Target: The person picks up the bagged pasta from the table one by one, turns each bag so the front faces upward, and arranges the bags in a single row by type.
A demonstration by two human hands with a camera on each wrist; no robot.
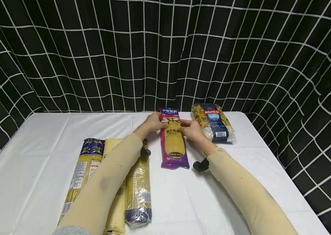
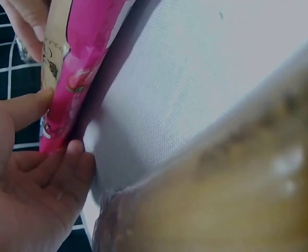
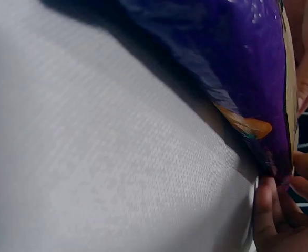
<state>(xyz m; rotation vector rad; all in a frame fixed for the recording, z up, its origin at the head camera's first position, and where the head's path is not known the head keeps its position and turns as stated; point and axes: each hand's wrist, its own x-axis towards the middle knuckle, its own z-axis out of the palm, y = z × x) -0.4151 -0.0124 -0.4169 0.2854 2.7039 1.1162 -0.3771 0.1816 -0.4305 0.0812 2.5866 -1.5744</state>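
A flat pink-and-purple pack of spaghetti (image 1: 175,143) lies lengthwise near the far edge of the table, its printed face up. My left hand (image 1: 153,122) grips its left edge near the far end. In the left wrist view the thumb of the left hand (image 2: 33,194) lies on the pack (image 2: 85,63) and the fingers curl at its lower side. From the right, my right hand (image 1: 193,131) pinches the opposite edge. The right wrist view shows the fingers of that hand (image 3: 285,215) at the pack's purple side (image 3: 243,79), partly out of frame.
Right of the pack lies a bag of Agnesi pasta (image 1: 213,122). Under and beside my left forearm lie a blue-topped spaghetti pack (image 1: 90,156), a pale yellow pack (image 1: 116,215) and a clear spaghetti pack (image 1: 138,186). A black white-gridded curtain (image 1: 153,58) stands behind the white table (image 1: 206,205).
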